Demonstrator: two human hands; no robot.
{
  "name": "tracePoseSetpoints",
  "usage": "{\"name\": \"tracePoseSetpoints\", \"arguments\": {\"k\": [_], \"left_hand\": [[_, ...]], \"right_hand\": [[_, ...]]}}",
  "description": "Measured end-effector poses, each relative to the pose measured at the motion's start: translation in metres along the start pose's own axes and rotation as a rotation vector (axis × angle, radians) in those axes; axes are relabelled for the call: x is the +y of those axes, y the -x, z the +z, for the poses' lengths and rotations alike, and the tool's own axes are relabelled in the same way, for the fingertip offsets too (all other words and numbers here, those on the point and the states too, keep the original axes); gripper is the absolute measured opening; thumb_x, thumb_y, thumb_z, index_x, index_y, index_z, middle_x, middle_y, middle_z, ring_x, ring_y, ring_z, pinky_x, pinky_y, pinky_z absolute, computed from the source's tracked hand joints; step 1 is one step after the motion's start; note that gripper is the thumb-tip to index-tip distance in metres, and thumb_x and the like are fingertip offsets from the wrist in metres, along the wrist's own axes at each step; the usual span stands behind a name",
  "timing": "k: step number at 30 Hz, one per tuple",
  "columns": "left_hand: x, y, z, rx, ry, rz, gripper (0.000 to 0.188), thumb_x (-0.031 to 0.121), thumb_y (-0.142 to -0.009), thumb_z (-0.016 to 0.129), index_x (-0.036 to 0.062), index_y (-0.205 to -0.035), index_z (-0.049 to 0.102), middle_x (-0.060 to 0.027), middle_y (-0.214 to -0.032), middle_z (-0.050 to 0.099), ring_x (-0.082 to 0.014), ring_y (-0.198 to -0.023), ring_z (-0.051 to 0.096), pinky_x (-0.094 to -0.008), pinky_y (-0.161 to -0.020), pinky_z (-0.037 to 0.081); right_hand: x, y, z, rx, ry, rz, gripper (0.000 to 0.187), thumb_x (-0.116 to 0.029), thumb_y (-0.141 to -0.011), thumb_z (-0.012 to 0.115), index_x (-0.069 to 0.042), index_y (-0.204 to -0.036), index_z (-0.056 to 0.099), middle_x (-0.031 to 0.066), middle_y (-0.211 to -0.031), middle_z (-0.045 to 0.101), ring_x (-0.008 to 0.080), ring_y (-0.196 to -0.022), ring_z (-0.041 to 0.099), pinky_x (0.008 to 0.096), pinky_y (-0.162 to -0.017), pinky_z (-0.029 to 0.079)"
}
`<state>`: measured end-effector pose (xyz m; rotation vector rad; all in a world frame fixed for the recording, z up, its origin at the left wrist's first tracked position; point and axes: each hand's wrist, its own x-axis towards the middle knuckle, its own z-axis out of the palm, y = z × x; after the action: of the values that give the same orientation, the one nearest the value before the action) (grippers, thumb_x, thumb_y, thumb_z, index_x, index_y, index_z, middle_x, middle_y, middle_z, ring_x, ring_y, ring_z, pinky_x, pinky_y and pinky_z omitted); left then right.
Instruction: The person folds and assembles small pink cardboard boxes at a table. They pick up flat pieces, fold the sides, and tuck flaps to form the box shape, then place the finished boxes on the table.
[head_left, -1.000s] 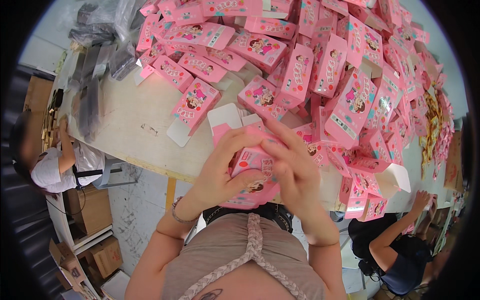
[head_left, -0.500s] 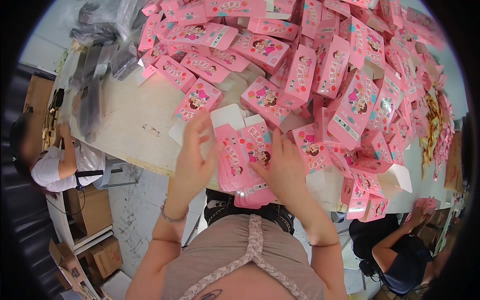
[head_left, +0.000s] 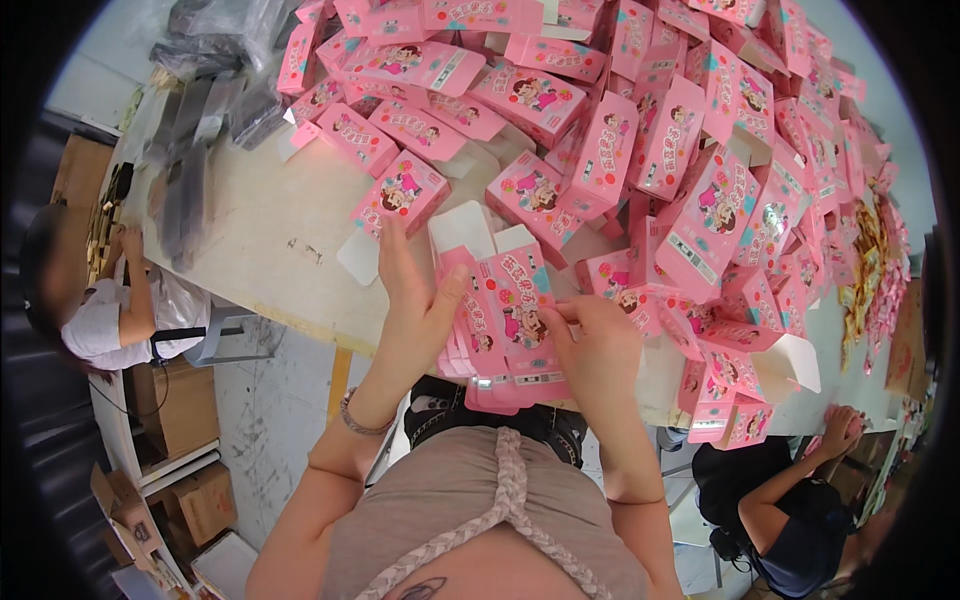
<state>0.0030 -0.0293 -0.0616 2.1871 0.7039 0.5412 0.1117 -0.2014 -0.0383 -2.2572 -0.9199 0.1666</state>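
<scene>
While your bracelet (head_left: pixel 365 415) circles the left wrist, your left hand (head_left: pixel 415 310) stands half upright at the left side of the flattened pink cartons (head_left: pixel 520 300), its thumb spread away from the fingers. Your right hand (head_left: pixel 603 350) has thumb and forefinger drawn together at the right edge of the top one; you cannot tell from here whether they clamp it. Those cartons lie stacked in front of you at the near edge of the table (head_left: pixel 270 230), white flaps pointing away. Just beyond sits a formed pink box (head_left: pixel 403 190), flap out, then a broad heap of similar boxes (head_left: pixel 650 140); grey plastic pieces (head_left: pixel 185 205) lie far left, gold packets (head_left: pixel 860 265) far right
</scene>
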Motion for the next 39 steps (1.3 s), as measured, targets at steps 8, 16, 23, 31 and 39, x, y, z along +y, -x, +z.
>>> {"name": "tracePoseSetpoints", "arguments": {"k": [8, 16, 23, 31, 39], "left_hand": [[0.051, -0.025, -0.014, 0.037, 1.128, -0.297, 0.073, 0.003, -0.091, 0.051, 0.0025, -0.146, 0.004, -0.0153, -0.135, 0.032, -0.0214, -0.121, 0.043, -0.0345, -0.096, 0.041], [0.080, -0.050, -0.001, -0.045, 0.916, 0.047, 0.084, -0.014, -0.075, 0.049, 0.0062, -0.147, 0.010, -0.0095, -0.119, 0.042, -0.0153, -0.103, 0.051, -0.0277, -0.081, 0.047], [0.072, -0.053, -0.005, -0.145, 1.053, 0.028, 0.087, -0.012, -0.071, 0.044, 0.0090, -0.148, 0.009, -0.0134, -0.131, 0.041, -0.0194, -0.117, 0.048, -0.0314, -0.088, 0.047], [0.084, -0.036, -0.011, -0.170, 0.973, 0.273, 0.091, 0.005, -0.078, 0.062, 0.0101, -0.149, 0.005, -0.0173, -0.140, 0.035, -0.0243, -0.130, 0.036, -0.0353, -0.103, 0.035], [0.064, -0.018, -0.017, -0.426, 0.633, 0.071, 0.073, 0.026, -0.082, 0.071, 0.0006, -0.135, 0.028, -0.0135, -0.124, 0.045, -0.0217, -0.104, 0.050, -0.0359, -0.093, 0.040]], "right_hand": [[-0.022, -0.002, -0.029, 0.081, -0.591, -0.261, 0.009, -0.005, -0.080, 0.068, -0.001, -0.083, 0.060, 0.0104, -0.080, 0.066, 0.0179, -0.068, 0.063, 0.0264, -0.056, 0.050], [-0.028, -0.012, -0.033, -0.169, -0.690, -0.033, 0.040, -0.002, -0.086, 0.058, 0.001, -0.124, 0.047, 0.0176, -0.103, 0.060, 0.0266, -0.091, 0.063, 0.0315, -0.071, 0.050], [-0.024, -0.028, -0.034, -0.481, -0.859, -0.135, 0.067, -0.006, -0.078, 0.069, 0.000, -0.136, 0.036, 0.0141, -0.122, 0.053, 0.0233, -0.107, 0.055, 0.0328, -0.090, 0.044], [-0.039, -0.035, -0.021, 0.113, -0.871, -0.114, 0.084, -0.015, -0.074, 0.078, 0.001, -0.139, 0.028, 0.0158, -0.126, 0.047, 0.0219, -0.112, 0.050, 0.0340, -0.091, 0.044], [-0.008, -0.042, -0.011, 0.170, -0.659, -0.388, 0.043, -0.009, -0.085, 0.066, 0.002, -0.119, 0.042, 0.0132, -0.117, 0.050, 0.0192, -0.106, 0.052, 0.0316, -0.091, 0.042]]}}
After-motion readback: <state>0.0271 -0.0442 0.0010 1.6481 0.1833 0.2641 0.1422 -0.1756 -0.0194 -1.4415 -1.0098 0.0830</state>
